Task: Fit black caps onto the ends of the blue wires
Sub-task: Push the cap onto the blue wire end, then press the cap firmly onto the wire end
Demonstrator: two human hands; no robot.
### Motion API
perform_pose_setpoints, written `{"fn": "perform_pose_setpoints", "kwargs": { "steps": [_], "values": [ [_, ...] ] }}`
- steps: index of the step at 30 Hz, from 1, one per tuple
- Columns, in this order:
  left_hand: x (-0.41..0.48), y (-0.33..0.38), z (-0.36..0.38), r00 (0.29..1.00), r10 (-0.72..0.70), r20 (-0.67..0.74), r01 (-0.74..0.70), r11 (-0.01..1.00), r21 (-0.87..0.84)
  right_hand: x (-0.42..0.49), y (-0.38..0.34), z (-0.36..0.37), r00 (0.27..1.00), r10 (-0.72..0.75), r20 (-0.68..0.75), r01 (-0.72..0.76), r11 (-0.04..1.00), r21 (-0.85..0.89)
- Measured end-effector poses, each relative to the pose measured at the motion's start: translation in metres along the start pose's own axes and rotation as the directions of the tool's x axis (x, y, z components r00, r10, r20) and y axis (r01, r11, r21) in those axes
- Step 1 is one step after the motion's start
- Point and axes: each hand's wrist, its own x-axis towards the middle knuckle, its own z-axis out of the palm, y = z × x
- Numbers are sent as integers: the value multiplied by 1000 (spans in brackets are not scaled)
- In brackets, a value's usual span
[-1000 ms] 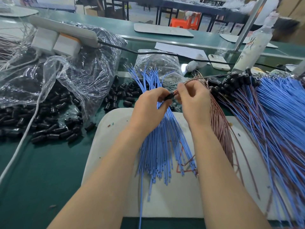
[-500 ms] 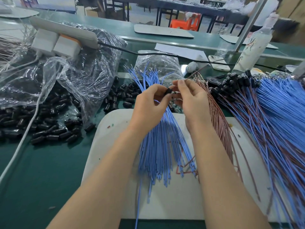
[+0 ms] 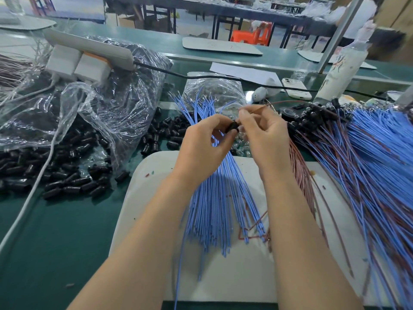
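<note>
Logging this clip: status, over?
Left hand pinching black cap. Right hand feeding a wire into it. Nothing blocking.

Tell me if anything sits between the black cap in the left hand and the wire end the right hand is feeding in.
Nothing visible does. The left hand pinches the black cap right against the right hand fingertips; the wire end itself is hidden there.

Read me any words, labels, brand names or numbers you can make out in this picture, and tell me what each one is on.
No text here can be read.
White bottle: red and dark decoration, too blurred to tell whether it includes lettering.
White board on the far bench: faint marks, too faint to read.
White mat under the blue wires: red drawn lines, no letters visible.
Phone, paper sheet and power strip: no print visible.
</note>
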Motion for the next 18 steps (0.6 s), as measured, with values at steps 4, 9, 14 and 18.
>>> {"fn": "perform_pose_setpoints", "kwargs": {
  "steps": [4,9,14,18],
  "values": [
    [0,2,0,999,-36,25,37,998,-43,2,-6,-4,972,234,19,-222,892,394],
    [2,9,2,988,-118,95,138,958,-252,-2,-13,2,952,214,218,-257,946,196],
    [6,6,-5,965,-260,39,245,834,-494,-4,-14,1,917,219,332,-258,963,77],
    [14,-3,-11,823,-543,166,459,465,-757,-11,-14,9,890,174,421,-186,983,-14]
  ]
}}
